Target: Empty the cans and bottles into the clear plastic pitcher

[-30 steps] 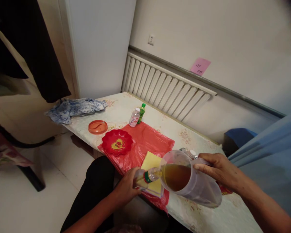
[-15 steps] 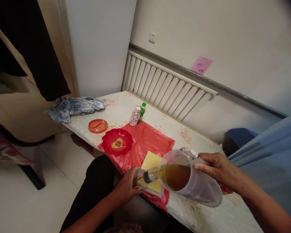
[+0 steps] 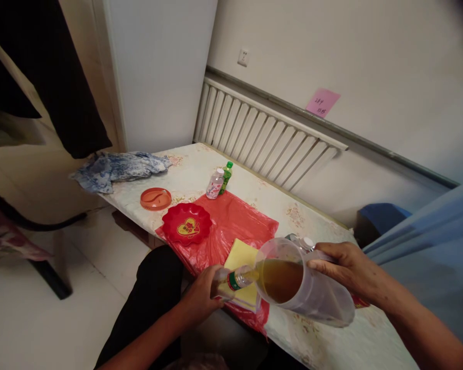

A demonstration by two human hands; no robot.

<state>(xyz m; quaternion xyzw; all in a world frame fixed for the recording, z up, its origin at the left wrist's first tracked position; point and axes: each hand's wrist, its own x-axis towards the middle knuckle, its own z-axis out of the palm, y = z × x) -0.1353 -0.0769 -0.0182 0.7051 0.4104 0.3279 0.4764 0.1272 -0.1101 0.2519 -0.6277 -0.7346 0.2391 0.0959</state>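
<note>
Jug, see-through plastic w/ a handle, is tipped nearly flat over the near R part of the surface, mouth facing L. Surface is the biggest thing here: pale cover w/ floral print, running diagonally from mid bkgd to lower R. White radiator is on the wall behind; lt. blue curtain hangs at far R. Creased red plastic sheet lies across the middle of the surface, near edge drooping over the side. Blue-&-white cloth is bunched at the L end. Next in size, the jug itself: amber liquid inside reaches its mouth. R hand is closed round the handle, thumb on top. Red scalloped dish w/ yel. heart sits on the sheet's L part. Yel. flat stack, paper or cloth (can't tell), lies on the sheet, partly behind the bottle. L hand is curled firmly round that clear bottle w/ green band, held tilted, neck at the jug's lip; yel. liquid shows btwn the two. Orange round tray lies near the red dish. Smallest: white-capped bottle & green bottle, upright, close together at the sheet's far edge.
</note>
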